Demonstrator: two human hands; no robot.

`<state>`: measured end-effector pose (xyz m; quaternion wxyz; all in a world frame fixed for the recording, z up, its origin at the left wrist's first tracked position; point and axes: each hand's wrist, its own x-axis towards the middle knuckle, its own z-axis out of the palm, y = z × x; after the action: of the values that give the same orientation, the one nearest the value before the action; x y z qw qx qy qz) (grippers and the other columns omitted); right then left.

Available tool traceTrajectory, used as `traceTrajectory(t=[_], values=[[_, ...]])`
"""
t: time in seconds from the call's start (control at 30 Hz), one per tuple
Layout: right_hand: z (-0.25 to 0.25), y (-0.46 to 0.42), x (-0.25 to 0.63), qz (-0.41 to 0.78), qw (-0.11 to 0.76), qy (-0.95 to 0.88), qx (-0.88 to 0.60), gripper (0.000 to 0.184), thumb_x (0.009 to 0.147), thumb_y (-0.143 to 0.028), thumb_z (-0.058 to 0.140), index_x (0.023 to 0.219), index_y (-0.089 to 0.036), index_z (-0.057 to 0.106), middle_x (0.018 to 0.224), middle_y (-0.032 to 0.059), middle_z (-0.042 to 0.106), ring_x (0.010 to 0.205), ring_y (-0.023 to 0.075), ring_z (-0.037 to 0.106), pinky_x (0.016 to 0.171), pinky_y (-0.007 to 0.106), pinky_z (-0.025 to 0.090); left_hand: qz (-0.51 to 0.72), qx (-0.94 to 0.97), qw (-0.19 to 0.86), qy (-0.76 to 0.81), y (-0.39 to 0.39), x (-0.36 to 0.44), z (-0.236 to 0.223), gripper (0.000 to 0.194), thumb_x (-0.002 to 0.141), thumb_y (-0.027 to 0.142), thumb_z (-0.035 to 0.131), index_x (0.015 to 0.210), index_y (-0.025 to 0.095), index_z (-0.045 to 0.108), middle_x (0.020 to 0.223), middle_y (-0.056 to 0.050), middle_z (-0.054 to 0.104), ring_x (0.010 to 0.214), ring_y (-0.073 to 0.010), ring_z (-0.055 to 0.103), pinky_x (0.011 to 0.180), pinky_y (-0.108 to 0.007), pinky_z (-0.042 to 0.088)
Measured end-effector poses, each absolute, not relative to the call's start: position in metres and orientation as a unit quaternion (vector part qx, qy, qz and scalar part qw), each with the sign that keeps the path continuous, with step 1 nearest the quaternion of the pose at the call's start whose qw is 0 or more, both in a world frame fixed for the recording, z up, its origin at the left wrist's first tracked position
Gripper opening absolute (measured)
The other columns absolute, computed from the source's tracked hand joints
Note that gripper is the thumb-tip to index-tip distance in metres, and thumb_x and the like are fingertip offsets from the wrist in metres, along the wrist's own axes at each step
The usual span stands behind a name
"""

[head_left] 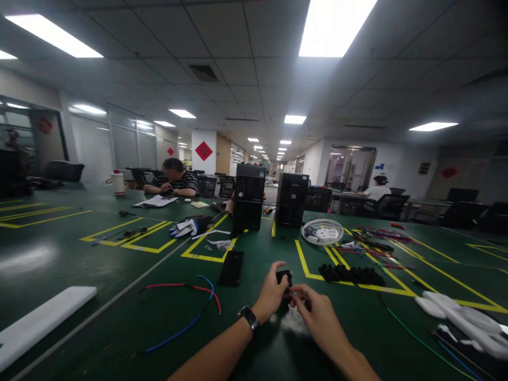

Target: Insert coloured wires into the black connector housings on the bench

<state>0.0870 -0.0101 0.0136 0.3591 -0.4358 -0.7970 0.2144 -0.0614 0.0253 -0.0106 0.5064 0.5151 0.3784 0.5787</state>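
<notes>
My left hand (271, 292), with a watch on its wrist, grips a small black part (283, 277) above the green table (119, 338). My right hand (317, 312) is pinched at the same part from the right, its fingers touching it. A whitish fluffy wad (291, 321) lies on the table just under both hands. A black phone-like slab (232, 268) lies flat a little to the left of my left hand.
Red and blue wires (198, 296) curl at the left. A row of black parts (351, 273), a white fan grille (322, 232), coloured cables (373, 244) and two black computer towers (249, 197) stand beyond. White pieces (460, 315) lie right, a white strip (39, 317) left. A seated person (174, 181) works far left.
</notes>
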Motion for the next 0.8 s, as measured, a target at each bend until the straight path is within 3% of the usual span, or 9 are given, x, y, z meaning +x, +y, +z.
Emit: traceTrajectory(t=[0.1, 0.17, 0.3, 0.47, 0.57, 0.7, 0.8], values=[[0.01, -0.008, 0.085, 0.231, 0.357, -0.791, -0.44, 0.03, 0.09, -0.037, 0.043, 0.107, -0.018, 0.058, 0.07, 0.0028, 0.067, 0.064, 0.0179, 0.062, 0.061, 0.026, 0.042, 0.594, 0.482, 0.529, 0.368, 0.026, -0.061, -0.006, 0.048, 0.077, 0.04, 0.061, 0.118, 0.021, 0.046, 0.102, -0.01, 0.061, 0.079, -0.0199, 0.062, 0.059, -0.029, 0.051], [0.007, -0.007, 0.083, 0.261, 0.357, -0.778, -0.446, 0.032, 0.091, -0.043, 0.041, 0.093, -0.017, 0.06, 0.061, 0.001, 0.064, 0.057, 0.0161, 0.058, 0.058, 0.025, 0.04, 0.61, 0.45, 0.557, 0.339, 0.026, -0.06, -0.004, 0.052, 0.075, 0.047, 0.062, 0.118, 0.023, 0.045, 0.095, -0.007, 0.06, 0.07, -0.0164, 0.06, 0.054, -0.025, 0.048], [0.004, -0.003, 0.08, 0.392, 0.344, -0.729, -0.444, 0.046, 0.087, -0.057, 0.037, 0.077, -0.017, 0.057, 0.045, -0.0058, 0.044, 0.039, 0.0099, 0.036, 0.043, 0.022, 0.028, 0.637, 0.391, 0.588, 0.309, 0.027, -0.056, -0.005, 0.059, 0.076, 0.067, 0.048, 0.114, 0.022, 0.048, 0.079, -0.001, 0.052, 0.058, -0.0112, 0.052, 0.043, -0.019, 0.036], [0.018, 0.009, 0.087, 0.437, 0.343, -0.68, -0.479, 0.049, 0.075, -0.067, 0.045, 0.069, -0.019, 0.052, 0.044, -0.0095, 0.031, 0.036, 0.0071, 0.023, 0.038, 0.021, 0.017, 0.631, 0.407, 0.581, 0.314, 0.026, -0.044, -0.012, 0.054, 0.076, 0.067, 0.049, 0.098, 0.019, 0.054, 0.077, 0.0, 0.048, 0.054, -0.0087, 0.048, 0.041, -0.019, 0.032], [0.016, 0.009, 0.089, 0.401, 0.359, -0.684, -0.494, 0.047, 0.076, -0.066, 0.044, 0.068, -0.02, 0.052, 0.044, -0.0086, 0.03, 0.037, 0.0086, 0.024, 0.039, 0.022, 0.019, 0.659, 0.362, 0.601, 0.27, 0.031, -0.038, -0.013, 0.054, 0.073, 0.068, 0.052, 0.097, 0.02, 0.052, 0.074, 0.001, 0.048, 0.052, -0.0091, 0.048, 0.042, -0.02, 0.033], [0.001, -0.004, 0.093, 0.296, 0.33, -0.749, -0.493, 0.05, 0.076, -0.065, 0.041, 0.057, -0.02, 0.053, 0.049, -0.0009, 0.045, 0.048, 0.0146, 0.042, 0.046, 0.025, 0.03, 0.759, 0.203, 0.566, 0.251, 0.046, -0.058, -0.009, 0.054, 0.071, 0.07, 0.052, 0.094, 0.021, 0.047, 0.067, 0.003, 0.045, 0.049, -0.0092, 0.046, 0.045, -0.022, 0.035], [0.019, -0.009, 0.093, 0.226, 0.335, -0.757, -0.513, 0.049, 0.08, -0.061, 0.037, 0.061, -0.021, 0.057, 0.051, 0.0008, 0.05, 0.051, 0.0171, 0.047, 0.049, 0.027, 0.033, 0.772, 0.183, 0.53, 0.299, 0.053, -0.074, -0.01, 0.056, 0.072, 0.07, 0.051, 0.097, 0.021, 0.047, 0.068, 0.003, 0.047, 0.051, -0.0097, 0.048, 0.047, -0.023, 0.035]])
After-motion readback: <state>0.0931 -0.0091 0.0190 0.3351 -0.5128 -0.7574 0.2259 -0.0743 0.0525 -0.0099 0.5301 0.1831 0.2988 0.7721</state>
